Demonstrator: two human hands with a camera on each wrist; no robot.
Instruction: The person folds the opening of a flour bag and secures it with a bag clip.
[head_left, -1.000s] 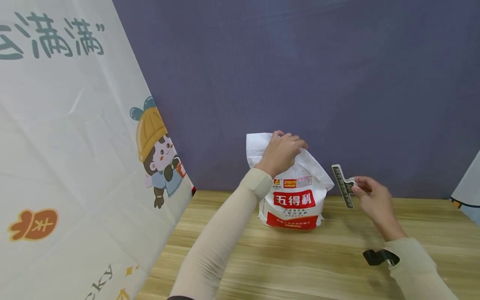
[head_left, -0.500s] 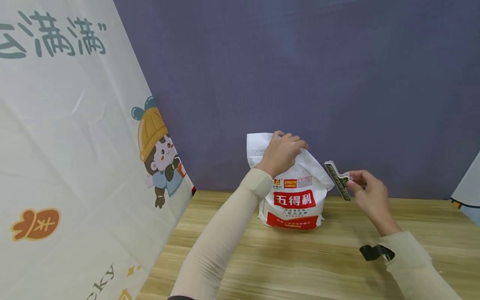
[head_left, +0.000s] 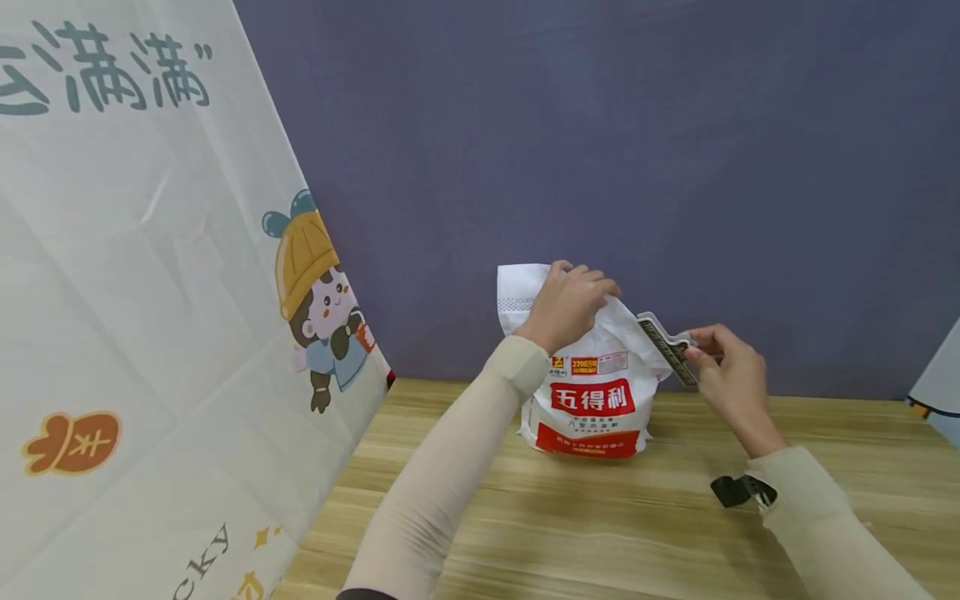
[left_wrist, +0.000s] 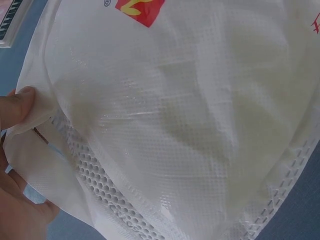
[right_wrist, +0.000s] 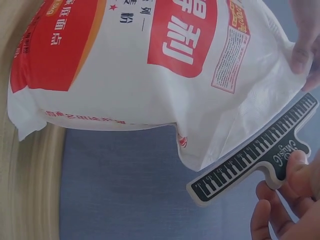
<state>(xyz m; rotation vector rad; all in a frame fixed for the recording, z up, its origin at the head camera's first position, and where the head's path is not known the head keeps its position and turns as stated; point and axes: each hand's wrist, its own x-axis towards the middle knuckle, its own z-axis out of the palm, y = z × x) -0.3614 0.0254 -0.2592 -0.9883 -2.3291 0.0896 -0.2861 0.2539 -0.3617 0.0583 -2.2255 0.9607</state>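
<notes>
A white woven flour bag (head_left: 592, 417) with red panels stands upright on the table. My left hand (head_left: 567, 307) grips its gathered top; in the left wrist view the thumb (left_wrist: 19, 106) pinches the folded white edge near the perforated band. Between thumb and fingers my right hand (head_left: 731, 375) pinches the handle of a clip (right_wrist: 252, 152), white-edged with a black piano-key face and "Music" lettering. The long edge of the clip lies along the bag's sloping right shoulder, overlapping it slightly in the head view.
The wood-grain table (head_left: 570, 533) meets a blue-grey cloth backdrop (head_left: 600, 133) just behind the bag. On the left hangs a white printed sheet (head_left: 150, 308) with a cartoon figure. A black camera mount (head_left: 738, 492) sticks out from the right wrist.
My right hand has moved left and slightly up, bringing the clip from beside the bag to its right shoulder; the clip has tilted more. My left hand keeps its hold on the bag's top.
</notes>
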